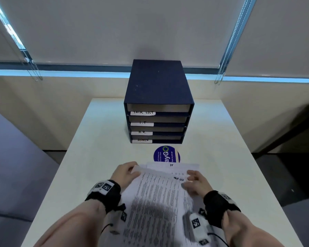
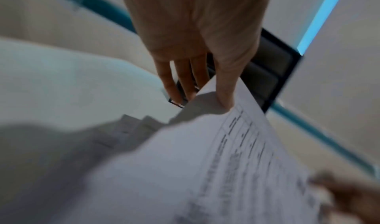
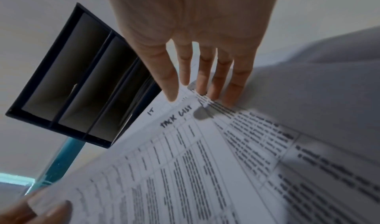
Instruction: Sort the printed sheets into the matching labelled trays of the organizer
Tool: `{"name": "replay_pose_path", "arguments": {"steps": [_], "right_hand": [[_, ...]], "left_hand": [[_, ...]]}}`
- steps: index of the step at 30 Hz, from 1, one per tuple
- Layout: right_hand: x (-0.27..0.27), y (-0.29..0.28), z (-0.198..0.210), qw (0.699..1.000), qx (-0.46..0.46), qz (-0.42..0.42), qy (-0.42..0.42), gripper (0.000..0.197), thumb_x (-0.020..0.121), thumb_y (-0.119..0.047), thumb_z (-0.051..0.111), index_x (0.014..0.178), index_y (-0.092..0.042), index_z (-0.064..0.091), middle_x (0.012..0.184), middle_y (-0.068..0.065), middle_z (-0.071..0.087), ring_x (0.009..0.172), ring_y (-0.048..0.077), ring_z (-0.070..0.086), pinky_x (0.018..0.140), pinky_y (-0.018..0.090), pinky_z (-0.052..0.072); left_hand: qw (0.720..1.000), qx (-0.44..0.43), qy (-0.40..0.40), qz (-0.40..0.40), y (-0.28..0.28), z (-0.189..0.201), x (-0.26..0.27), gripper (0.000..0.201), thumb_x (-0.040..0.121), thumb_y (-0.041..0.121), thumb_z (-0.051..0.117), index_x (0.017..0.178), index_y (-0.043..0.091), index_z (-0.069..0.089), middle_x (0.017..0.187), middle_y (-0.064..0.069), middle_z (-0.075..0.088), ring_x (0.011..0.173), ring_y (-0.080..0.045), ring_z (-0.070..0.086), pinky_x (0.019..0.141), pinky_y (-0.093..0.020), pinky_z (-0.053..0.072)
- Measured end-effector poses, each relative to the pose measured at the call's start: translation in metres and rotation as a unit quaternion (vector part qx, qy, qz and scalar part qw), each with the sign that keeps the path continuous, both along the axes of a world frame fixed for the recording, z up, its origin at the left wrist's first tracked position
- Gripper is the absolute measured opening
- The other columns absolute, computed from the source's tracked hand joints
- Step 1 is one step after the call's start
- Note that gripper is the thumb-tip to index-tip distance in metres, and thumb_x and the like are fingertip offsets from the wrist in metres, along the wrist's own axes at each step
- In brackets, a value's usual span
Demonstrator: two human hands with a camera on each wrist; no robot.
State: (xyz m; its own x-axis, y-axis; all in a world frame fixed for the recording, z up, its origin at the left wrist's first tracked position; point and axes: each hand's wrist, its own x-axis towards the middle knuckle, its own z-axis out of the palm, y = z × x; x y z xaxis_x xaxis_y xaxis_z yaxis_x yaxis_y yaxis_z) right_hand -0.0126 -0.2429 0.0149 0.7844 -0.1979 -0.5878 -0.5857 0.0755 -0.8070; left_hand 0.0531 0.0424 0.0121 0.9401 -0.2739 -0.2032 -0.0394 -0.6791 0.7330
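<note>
A dark blue organizer stands at the back of the white table. Its four trays are labelled, top down, TASK LIST, I.T, H.R. and ADMIN. A fanned stack of printed sheets lies in front of me. My left hand pinches the top sheet at its far left corner, thumb on top, and that corner is raised. My right hand rests with straight spread fingers on the stack's far right corner. Sheets marked TASK LIST and IT show beside it.
A round blue sticker lies on the table between the stack and the organizer. The table ends at both sides close to my arms. A grey seat is to the left, and window blinds hang behind.
</note>
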Motion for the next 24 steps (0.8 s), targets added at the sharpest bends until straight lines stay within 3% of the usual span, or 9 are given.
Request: {"name": "replay_pose_path", "arguments": {"steps": [2, 4, 6, 7, 9, 11, 15, 18, 24], "right_hand": [[-0.004, 0.002, 0.008, 1.0, 0.023, 0.011, -0.016, 0.044, 0.08, 0.014, 0.064, 0.117, -0.003, 0.049, 0.104, 0.01, 0.042, 0.07, 0.017, 0.049, 0.046, 0.009, 0.045], [-0.004, 0.006, 0.012, 0.997, 0.059, 0.035, -0.017, 0.044, 0.08, 0.005, 0.069, 0.116, -0.008, 0.047, 0.107, 0.008, 0.047, 0.078, 0.017, 0.055, 0.069, 0.011, 0.05], [-0.004, 0.01, 0.017, 0.995, 0.078, 0.062, 0.009, 0.068, 0.078, -0.01, 0.076, 0.137, -0.009, 0.04, 0.132, 0.005, 0.05, 0.11, 0.024, 0.059, 0.104, 0.033, 0.044], [-0.004, 0.011, 0.019, 0.993, 0.082, 0.078, 0.013, 0.073, 0.078, -0.014, 0.077, 0.14, -0.006, 0.039, 0.137, 0.006, 0.051, 0.12, 0.029, 0.056, 0.109, 0.043, 0.04], [-0.003, 0.013, 0.023, 0.991, 0.097, 0.094, -0.004, 0.05, 0.085, -0.005, 0.066, 0.132, 0.0, 0.049, 0.122, 0.01, 0.064, 0.118, 0.032, 0.058, 0.107, 0.048, 0.041], [-0.004, 0.013, 0.026, 0.989, 0.115, 0.091, -0.023, 0.027, 0.09, 0.006, 0.054, 0.116, -0.003, 0.058, 0.108, 0.005, 0.069, 0.103, 0.019, 0.066, 0.094, 0.034, 0.051], [-0.004, 0.014, 0.031, 0.986, 0.128, 0.101, -0.037, 0.027, 0.091, 0.008, 0.051, 0.112, -0.009, 0.058, 0.109, 0.005, 0.07, 0.102, 0.015, 0.066, 0.099, 0.034, 0.046], [-0.004, 0.013, 0.03, 0.987, 0.124, 0.096, -0.031, 0.028, 0.091, 0.01, 0.05, 0.109, -0.009, 0.06, 0.105, 0.005, 0.072, 0.098, 0.016, 0.068, 0.091, 0.03, 0.051], [-0.004, 0.015, 0.031, 0.987, 0.134, 0.088, -0.023, 0.031, 0.09, 0.006, 0.052, 0.12, -0.003, 0.057, 0.112, 0.012, 0.07, 0.106, 0.027, 0.067, 0.103, 0.045, 0.045]], "left_hand": [[0.976, -0.177, 0.106, 0.076, 0.001, 0.012, -0.001, 0.055, 0.082, 0.04, 0.069, 0.122, 0.006, 0.054, 0.113, 0.001, 0.065, 0.106, -0.013, 0.06, 0.098, -0.03, 0.045], [0.952, -0.247, 0.141, 0.113, -0.005, 0.03, -0.002, 0.081, 0.081, 0.052, 0.067, 0.144, 0.014, 0.034, 0.148, -0.001, 0.041, 0.138, -0.02, 0.037, 0.116, -0.042, 0.027], [0.941, -0.277, 0.131, 0.143, -0.012, 0.049, -0.001, 0.06, 0.096, 0.033, 0.053, 0.146, 0.01, 0.029, 0.147, 0.003, 0.034, 0.137, -0.015, 0.033, 0.113, -0.032, 0.026], [0.931, -0.306, 0.129, 0.154, -0.013, 0.056, 0.002, 0.044, 0.1, 0.023, 0.046, 0.141, 0.01, 0.036, 0.141, 0.004, 0.039, 0.127, -0.013, 0.042, 0.106, -0.026, 0.032], [0.912, -0.346, 0.138, 0.172, -0.016, 0.071, 0.008, 0.026, 0.102, 0.015, 0.038, 0.126, 0.012, 0.046, 0.135, -0.005, 0.051, 0.11, -0.018, 0.054, 0.098, -0.03, 0.042], [0.912, -0.338, 0.132, 0.189, -0.013, 0.072, 0.017, 0.025, 0.103, 0.015, 0.035, 0.121, 0.01, 0.051, 0.132, -0.013, 0.056, 0.112, -0.025, 0.056, 0.105, -0.039, 0.04], [0.922, -0.308, 0.138, 0.192, -0.012, 0.065, 0.026, 0.03, 0.103, 0.02, 0.035, 0.124, 0.01, 0.054, 0.13, -0.013, 0.059, 0.119, -0.028, 0.056, 0.109, -0.042, 0.038], [0.921, -0.307, 0.14, 0.195, -0.013, 0.064, 0.026, 0.027, 0.103, 0.018, 0.034, 0.121, 0.01, 0.053, 0.125, -0.014, 0.06, 0.113, -0.027, 0.057, 0.103, -0.039, 0.041], [0.915, -0.311, 0.144, 0.213, -0.014, 0.065, 0.025, 0.027, 0.102, 0.015, 0.036, 0.12, 0.006, 0.054, 0.122, -0.017, 0.062, 0.1, -0.025, 0.061, 0.088, -0.034, 0.047]]}}
